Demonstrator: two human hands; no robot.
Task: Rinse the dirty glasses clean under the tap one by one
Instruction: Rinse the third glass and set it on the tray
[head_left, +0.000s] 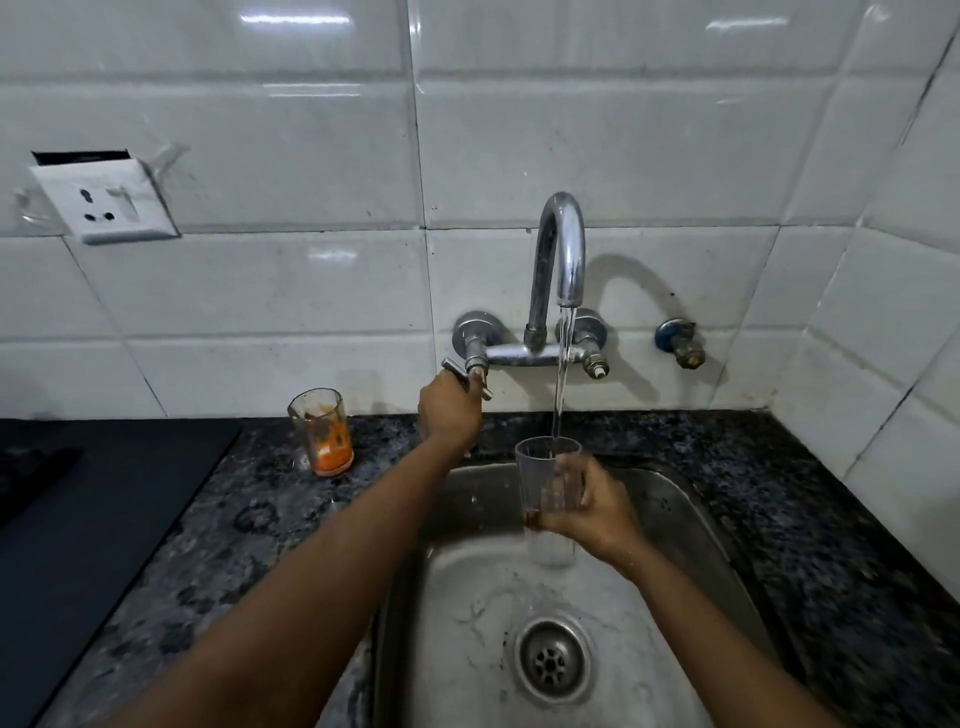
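The right hand (592, 506) is wrapped around a clear, tapered drinking glass (548, 491), holding it upright over the stainless steel sink (691, 525) so the stream from the curved chrome tap (558, 249) falls into its mouth. The left hand (449, 410) is closed on the metal tap handle (467, 378). This glass looks nearly clean, but a second clear glass smeared with orange residue (322, 431) stands unwashed on the dark speckled stone counter (249, 514) left of the sink, so roughly half the job seems left.
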